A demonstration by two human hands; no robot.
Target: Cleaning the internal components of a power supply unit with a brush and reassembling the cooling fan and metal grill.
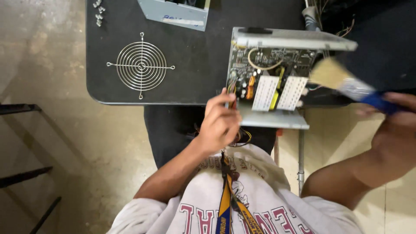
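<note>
Left hand [221, 123]: fingers clamped on the near-left edge of the open grey metal power-supply case [271, 80].
Right hand [396, 125]: fingers closed around the blue-handled flat paintbrush [346, 82], right of the case.
Case: at the black counter [190, 56] edge.
Technique: brace firmly, stroke lightly outward.
Beyond, left of case: round wire fan grille [141, 66].

The light is soft and a bit dim, with no hard shadows. The pale floor [65, 143] on the left of the frame looks washed out and hazy. The dark worktop [195, 56] soaks up the light and shows little shine. The wire grille [141, 66] in the upper left looks sharp. The brush [346, 82] and the right hand [396, 130] at the right edge are smeared with blur. The left hand [219, 123] in the middle is a little soft. Straight lines bend a bit near the edges.
</note>
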